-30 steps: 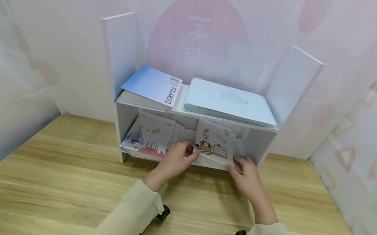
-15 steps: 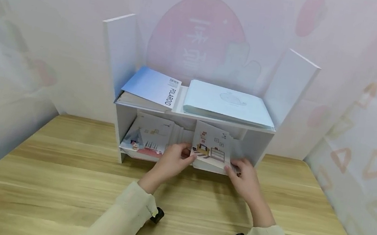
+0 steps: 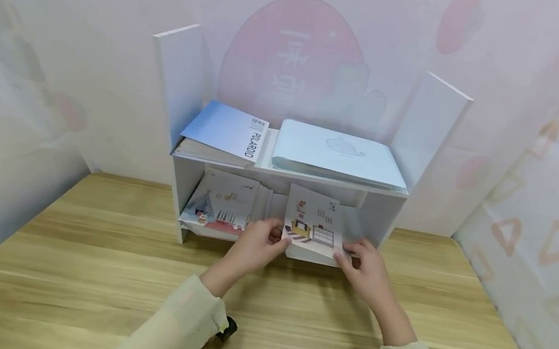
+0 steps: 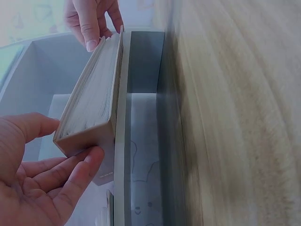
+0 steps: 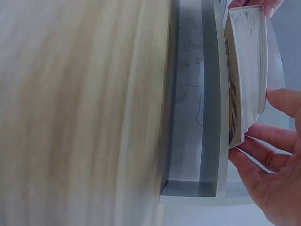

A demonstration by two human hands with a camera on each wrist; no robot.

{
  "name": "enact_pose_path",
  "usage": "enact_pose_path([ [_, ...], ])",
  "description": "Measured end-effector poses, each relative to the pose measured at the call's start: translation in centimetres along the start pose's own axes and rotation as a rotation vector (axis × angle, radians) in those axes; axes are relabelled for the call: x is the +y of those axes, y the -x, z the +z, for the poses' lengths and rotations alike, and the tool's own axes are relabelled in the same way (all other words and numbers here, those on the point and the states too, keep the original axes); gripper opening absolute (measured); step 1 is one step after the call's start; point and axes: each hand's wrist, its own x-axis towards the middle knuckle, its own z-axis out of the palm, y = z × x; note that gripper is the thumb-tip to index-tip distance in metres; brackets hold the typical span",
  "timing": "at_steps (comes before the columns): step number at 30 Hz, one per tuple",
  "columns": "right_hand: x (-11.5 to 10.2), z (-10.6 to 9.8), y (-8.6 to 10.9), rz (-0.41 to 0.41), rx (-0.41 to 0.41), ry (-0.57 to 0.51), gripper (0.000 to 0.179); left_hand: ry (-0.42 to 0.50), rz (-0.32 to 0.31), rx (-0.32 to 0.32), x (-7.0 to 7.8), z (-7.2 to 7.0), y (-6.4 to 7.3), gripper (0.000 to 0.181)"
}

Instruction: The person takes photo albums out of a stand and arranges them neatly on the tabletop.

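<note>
A thick photo album [image 3: 315, 217] with a cartoon room on its pale cover lies in the right part of the lower shelf, its near edge jutting slightly past the shelf front. My left hand [image 3: 255, 247] pinches its left end; in the left wrist view the thumb is at the upper cover and the fingers are under the brown spine [image 4: 87, 141]. At the opposite end my right hand [image 3: 366, 271] holds the near corner, thumb on one cover and fingers curled at the other. The right wrist view shows the white page edges [image 5: 249, 61] between the covers.
The white desktop shelf [image 3: 264, 168] stands on a wooden table [image 3: 87, 267]. A similar illustrated album [image 3: 225, 203] lies at lower left. On top are a blue POLAROID album [image 3: 224, 126] and a light blue whale album [image 3: 338, 153], between upright side panels [image 3: 431, 129].
The illustrated album has slid a little toward me, past the shelf's front edge, with both hands moving along and keeping their hold. The head view has shifted slightly.
</note>
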Motion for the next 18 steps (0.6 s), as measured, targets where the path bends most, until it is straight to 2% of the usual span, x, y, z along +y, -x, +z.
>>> enact_pose_path([
  [10, -0.2, -1.4, 1.1, -0.037, -0.060, 0.008, 0.028, 0.057, -0.026, -0.010, 0.7, 0.6, 1.4, 0.045],
  [18, 0.0, -1.9, 1.3, 0.008, -0.093, -0.016, 0.034, 0.085, -0.075, 0.017, 0.9, 0.6, 2.0, 0.042],
])
